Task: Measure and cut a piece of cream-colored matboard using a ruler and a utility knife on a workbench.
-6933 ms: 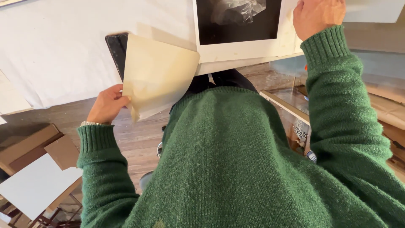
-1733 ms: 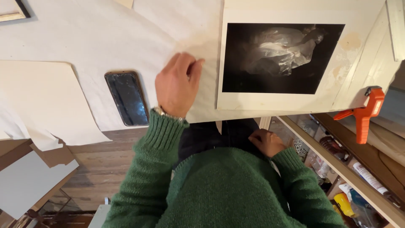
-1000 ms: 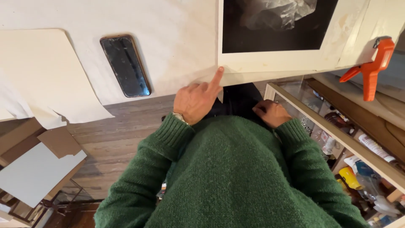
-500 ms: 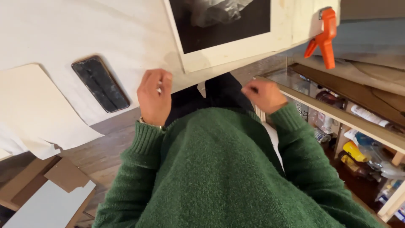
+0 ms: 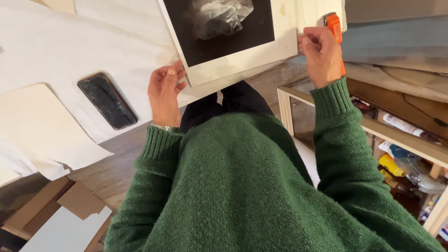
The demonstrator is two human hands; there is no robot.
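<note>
While we lean over the white counter (image 5: 70, 42), the print (image 5: 228, 37) lies at its near edge. Our left hand (image 5: 164, 93) pinches the print's lower corner; our right hand (image 5: 322, 53) curls loosely beside an orange clamp (image 5: 334, 28). A phone (image 5: 106, 101) lies left.

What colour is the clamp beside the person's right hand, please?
The clamp is orange, seen best in the head view, just behind the right hand.

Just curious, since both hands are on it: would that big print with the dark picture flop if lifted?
Probably only a little. The print lies flat with straight edges past the table, suggesting stiff card. The left hand and right hand grip opposite sides, so it may bend or crease if held one-handed.
</note>
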